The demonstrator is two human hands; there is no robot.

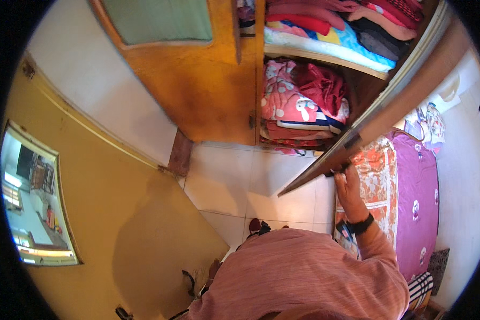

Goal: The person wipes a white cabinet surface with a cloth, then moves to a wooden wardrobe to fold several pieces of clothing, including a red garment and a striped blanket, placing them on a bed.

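Note:
My right hand (347, 185), with a dark band on its wrist, is at the handle side of an open wooden wardrobe door (384, 108); its fingers curl at a dark part on the door's edge. My left hand (215, 269) is mostly hidden beside my body, near the black handle (189, 282) of a yellow-brown room door; what it holds does not show. Inside the wardrobe, folded clothes (328, 36) fill the upper shelf (324, 56). Below it lies a pile with a pink rabbit-patterned cloth (280, 104) and a dark red cloth (322, 86).
The yellow-brown door (104, 180) with a glass pane stands at the left. A closed wooden door panel (192, 88) is beside the wardrobe's open part. At the right is a bed with a purple sheet (416, 188) and an orange patterned cover (372, 176). Tiled floor (224, 180) lies ahead.

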